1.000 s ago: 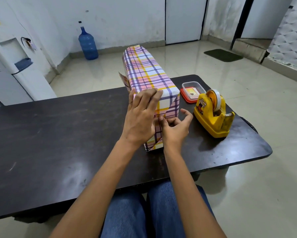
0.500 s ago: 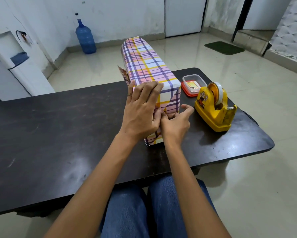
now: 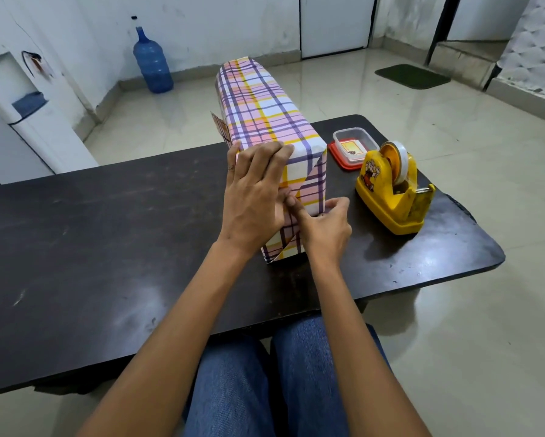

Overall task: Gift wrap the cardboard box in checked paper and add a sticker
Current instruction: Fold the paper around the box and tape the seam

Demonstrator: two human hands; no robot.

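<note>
Your left hand (image 3: 252, 200) presses flat, fingers together, on the wrapped box (image 3: 261, 111)'s near end while your right hand (image 3: 324, 228) pinches the folded checked paper (image 3: 312, 187) there.

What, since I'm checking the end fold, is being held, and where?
The wrapped box, at its near end: left hand presses flat on the face; right hand pinches the paper fold low on it.

I see a dark table (image 3: 107, 247) on glossy pale floor tiles (image 3: 454, 310), scuffed white walls (image 3: 217, 20), a blue water jug (image 3: 152, 63), possibly a dispenser (image 3: 18, 121) left.
</note>
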